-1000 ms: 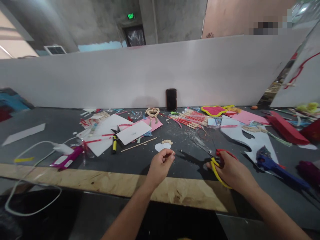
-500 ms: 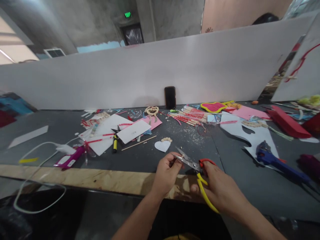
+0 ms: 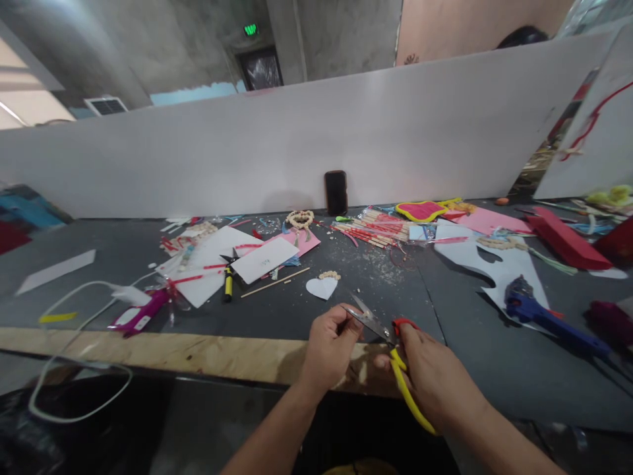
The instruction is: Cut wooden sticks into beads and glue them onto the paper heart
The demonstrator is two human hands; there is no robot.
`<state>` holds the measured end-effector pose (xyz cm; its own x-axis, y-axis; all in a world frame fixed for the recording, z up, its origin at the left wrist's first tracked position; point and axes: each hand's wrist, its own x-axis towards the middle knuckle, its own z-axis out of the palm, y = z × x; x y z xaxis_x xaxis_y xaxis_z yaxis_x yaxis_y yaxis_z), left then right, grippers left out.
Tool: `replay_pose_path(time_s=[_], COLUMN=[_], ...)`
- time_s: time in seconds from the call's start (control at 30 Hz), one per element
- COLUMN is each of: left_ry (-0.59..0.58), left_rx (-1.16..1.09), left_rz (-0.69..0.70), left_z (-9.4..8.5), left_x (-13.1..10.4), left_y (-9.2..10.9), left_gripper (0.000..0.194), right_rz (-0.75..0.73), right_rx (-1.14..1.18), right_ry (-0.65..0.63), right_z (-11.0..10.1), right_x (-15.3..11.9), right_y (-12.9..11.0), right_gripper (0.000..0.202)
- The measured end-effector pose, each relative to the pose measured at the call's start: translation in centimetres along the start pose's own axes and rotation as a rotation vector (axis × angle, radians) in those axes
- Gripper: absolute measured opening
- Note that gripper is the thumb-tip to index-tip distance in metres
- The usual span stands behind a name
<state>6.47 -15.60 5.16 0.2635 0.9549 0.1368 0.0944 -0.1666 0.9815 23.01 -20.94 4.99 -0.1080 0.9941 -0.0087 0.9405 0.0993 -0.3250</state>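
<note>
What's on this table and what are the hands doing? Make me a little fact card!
Left hand: fingertips pinched beside the scissor blades; anything held is too small to tell
Right hand: holding the scissors
Blades: spread apart
Heart: white, lying flat, pale bead-like pieces at its upper right
Phone: upright against the white panel
Glue gun: blue, partly over white paper

One pair of scissors (image 3: 386, 332). One white paper heart (image 3: 320, 288) and one short row of pale beads (image 3: 330, 274), too small to count singly. One phone (image 3: 336, 192), one pair of pliers (image 3: 228, 285), one blue glue gun (image 3: 548, 322), one pink-and-yellow shape (image 3: 421, 211). Two pink sheets (image 3: 311, 243) show. One long loose stick (image 3: 270, 285) lies on the worktop (image 3: 475, 369); the bundled sticks (image 3: 378, 232) overlap too much to count.
</note>
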Motion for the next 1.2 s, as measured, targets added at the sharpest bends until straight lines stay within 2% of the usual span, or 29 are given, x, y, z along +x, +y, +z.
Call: replay_pose_path(time_s=[0.13,0.23,0.47,0.53,0.67,0.77,0.9,1.07,1.2], left_ry=[0.050,0.066,0.102,0.085,-0.024,-0.105,-0.155,-0.079,-0.041], left_rx=[0.049,0.042,0.008,-0.009,-0.079,-0.125,-0.148,-0.133,-0.070], left_rz=[0.003,-0.002,-0.005,0.007,-0.027,-0.090,-0.112,-0.125,-0.116], left_z=[0.1,0.3,0.4,0.3,0.0,-0.4,-0.5,-0.2,0.2], left_x=[-0.1,-0.1,-0.2,-0.2,-0.2,-0.3,-0.4,-0.4,-0.5], left_y=[0.0,-0.3,-0.3,-0.1,0.0,0.0,0.5,0.3,-0.2], left_gripper=[0.018,0.022,0.022,0.023,0.025,0.023,0.024,0.026,0.021], right_rz=[0.000,0.024,-0.031,-0.045,-0.072,-0.084,-0.062,-0.001,0.013], right_rx=[-0.095,-0.144,-0.040,-0.011,0.037,0.072,0.079,-0.039,-0.065], right_ry=[-0.038,-0.065,0.050,0.063,0.058,0.067,0.033,-0.062,-0.064], right_z=[-0.4,-0.5,-0.3,-0.3,-0.1,0.3,0.7,0.2,0.2], right_x=[0.5,0.7,0.5,0.4,0.3,0.1,0.1,0.6,0.8], right_y=[-0.6,-0.7,0.2,0.3,0.2,0.1,-0.1,-0.1,0.2], right_gripper=[0.019,0.023,0.034,0.040,0.050,0.047,0.030,0.031,0.032])
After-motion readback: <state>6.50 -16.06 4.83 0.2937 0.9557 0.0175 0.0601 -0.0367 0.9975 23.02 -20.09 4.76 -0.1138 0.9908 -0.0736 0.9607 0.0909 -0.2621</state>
